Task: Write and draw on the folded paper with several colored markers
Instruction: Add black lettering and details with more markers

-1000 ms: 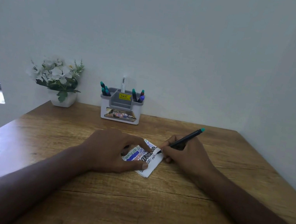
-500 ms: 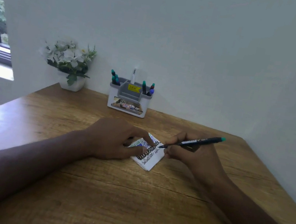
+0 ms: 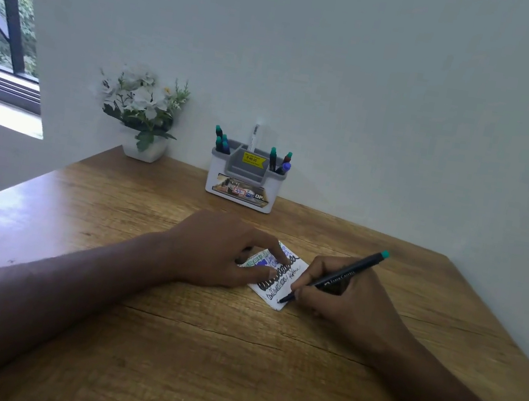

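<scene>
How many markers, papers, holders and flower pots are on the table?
Markers in the holder: 6
Marker in the right hand: 1
White pen in the holder: 1
Folded paper: 1
Holder: 1
Flower pot: 1
Total: 11

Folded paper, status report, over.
Left hand pressing folded paper flat. Right hand gripping marker, tip at paper's near corner. Nothing in the way.

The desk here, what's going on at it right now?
A person is writing on a small folded paper on the wooden desk. The left hand holds the paper down, while the right hand grips a marker, tip at the paper's near corner. More markers stand in a holder by the wall.
</scene>
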Demonstrator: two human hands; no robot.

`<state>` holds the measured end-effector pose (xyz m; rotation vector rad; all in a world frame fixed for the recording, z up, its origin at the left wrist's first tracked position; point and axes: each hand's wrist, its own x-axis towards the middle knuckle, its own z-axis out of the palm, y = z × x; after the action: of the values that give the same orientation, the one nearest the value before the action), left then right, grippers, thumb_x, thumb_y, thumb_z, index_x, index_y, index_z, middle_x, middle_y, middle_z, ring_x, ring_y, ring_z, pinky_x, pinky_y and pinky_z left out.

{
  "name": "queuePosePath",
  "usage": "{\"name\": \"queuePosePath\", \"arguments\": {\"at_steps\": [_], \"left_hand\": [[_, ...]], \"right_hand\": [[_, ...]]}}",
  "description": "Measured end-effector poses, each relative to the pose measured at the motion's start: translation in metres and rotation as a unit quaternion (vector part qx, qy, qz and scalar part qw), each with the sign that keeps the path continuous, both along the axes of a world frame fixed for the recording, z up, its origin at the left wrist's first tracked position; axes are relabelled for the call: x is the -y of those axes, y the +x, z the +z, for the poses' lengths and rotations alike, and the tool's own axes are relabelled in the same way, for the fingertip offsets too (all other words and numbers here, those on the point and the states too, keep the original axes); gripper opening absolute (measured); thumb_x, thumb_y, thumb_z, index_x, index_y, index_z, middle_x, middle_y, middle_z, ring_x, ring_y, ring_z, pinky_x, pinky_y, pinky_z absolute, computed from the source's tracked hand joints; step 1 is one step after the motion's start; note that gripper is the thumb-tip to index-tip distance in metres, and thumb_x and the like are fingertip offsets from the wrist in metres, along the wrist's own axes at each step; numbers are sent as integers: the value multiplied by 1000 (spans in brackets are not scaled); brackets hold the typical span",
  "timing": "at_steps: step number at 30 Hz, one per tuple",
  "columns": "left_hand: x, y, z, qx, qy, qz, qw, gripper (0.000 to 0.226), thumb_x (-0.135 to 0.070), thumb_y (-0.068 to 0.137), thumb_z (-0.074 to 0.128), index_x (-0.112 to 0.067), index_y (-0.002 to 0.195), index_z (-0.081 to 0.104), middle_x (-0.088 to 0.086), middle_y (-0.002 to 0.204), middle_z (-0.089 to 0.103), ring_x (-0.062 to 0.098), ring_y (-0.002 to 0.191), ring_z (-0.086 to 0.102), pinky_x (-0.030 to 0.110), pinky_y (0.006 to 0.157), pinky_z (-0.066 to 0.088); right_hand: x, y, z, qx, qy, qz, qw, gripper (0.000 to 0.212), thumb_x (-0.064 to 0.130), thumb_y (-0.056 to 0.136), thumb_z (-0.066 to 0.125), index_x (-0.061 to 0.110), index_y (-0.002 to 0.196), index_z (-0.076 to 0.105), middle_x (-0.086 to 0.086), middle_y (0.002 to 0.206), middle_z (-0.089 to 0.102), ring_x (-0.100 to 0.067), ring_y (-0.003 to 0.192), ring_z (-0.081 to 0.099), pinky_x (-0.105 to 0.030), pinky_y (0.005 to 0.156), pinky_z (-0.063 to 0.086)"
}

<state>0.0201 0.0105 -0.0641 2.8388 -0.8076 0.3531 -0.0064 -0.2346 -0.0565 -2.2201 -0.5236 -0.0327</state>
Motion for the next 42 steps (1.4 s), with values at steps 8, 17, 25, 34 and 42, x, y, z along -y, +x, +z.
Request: {"name": "queuePosePath", "arguments": {"at_steps": [8, 17, 25, 34, 42], "left_hand": [[1, 0, 0, -2, -4, -1, 1000, 46, -73, 96, 41, -61, 140, 47, -16, 71, 54, 3, 67, 52, 24, 56, 34], [1, 1, 0, 3, -6, 0, 1000, 45, -74, 96, 42, -62, 139, 48, -15, 69, 54, 2, 65, 51, 25, 54, 31], [2, 0, 1, -6, -9, 2, 1000, 43, -72, 97, 44, -60, 137, 51, -19, 67, 54, 2, 67, 53, 24, 55, 33], [1, 1, -1, 1, -14, -1, 1000, 44, -74, 96, 44, -61, 137, 51, -15, 68, 58, 5, 67, 54, 23, 54, 34], [1, 0, 0, 1, -10, -1, 1000, 43, -73, 96, 44, -61, 137, 51, -16, 67, 54, 3, 66, 53, 24, 54, 34]], "right_hand": [[-1, -2, 1, 1, 2, 6, 1000, 10, 22, 85, 80, 28, 77, 78, 17, 87, 79, 3, 86, 73, -24, 69, 62], [-2, -1, 0, 10, 2, -11, 1000, 7, 23, 85, 79, 26, 79, 78, 14, 85, 79, -4, 82, 74, -28, 66, 62], [-2, -3, 2, 1, 13, -17, 1000, 7, 22, 86, 79, 23, 80, 79, 10, 83, 80, -5, 72, 73, -26, 66, 61], [-5, -4, 4, -2, 9, -32, 999, 8, 21, 87, 78, 22, 78, 78, 10, 77, 79, -4, 67, 72, -24, 64, 61], [-3, -2, 7, 12, 31, -50, 998, 11, 18, 87, 76, 17, 76, 76, 7, 73, 79, -5, 59, 69, -27, 62, 59]]}}
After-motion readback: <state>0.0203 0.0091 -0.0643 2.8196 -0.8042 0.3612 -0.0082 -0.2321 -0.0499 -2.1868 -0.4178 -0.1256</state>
